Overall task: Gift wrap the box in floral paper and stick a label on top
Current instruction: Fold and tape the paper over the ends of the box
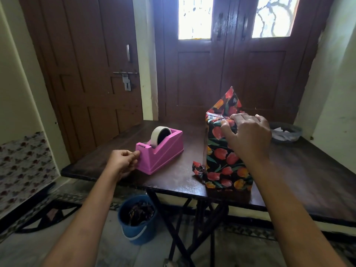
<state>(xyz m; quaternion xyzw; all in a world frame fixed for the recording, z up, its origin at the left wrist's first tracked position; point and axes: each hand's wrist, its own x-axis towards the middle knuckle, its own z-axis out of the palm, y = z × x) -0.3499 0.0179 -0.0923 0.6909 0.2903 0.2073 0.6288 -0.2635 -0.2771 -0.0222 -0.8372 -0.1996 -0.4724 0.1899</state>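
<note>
While the right hand (248, 135) grips the floral paper (230, 101) atop the mostly wrapped box (223, 162), the left hand (123, 160) pinches at the tape dispenser (163, 151); flaps and label apparently remain.

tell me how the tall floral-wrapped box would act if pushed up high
Likely tips: the tall box in glossy floral paper stands on end. It looks slick, so the right hand gripping its top may slide.
</note>
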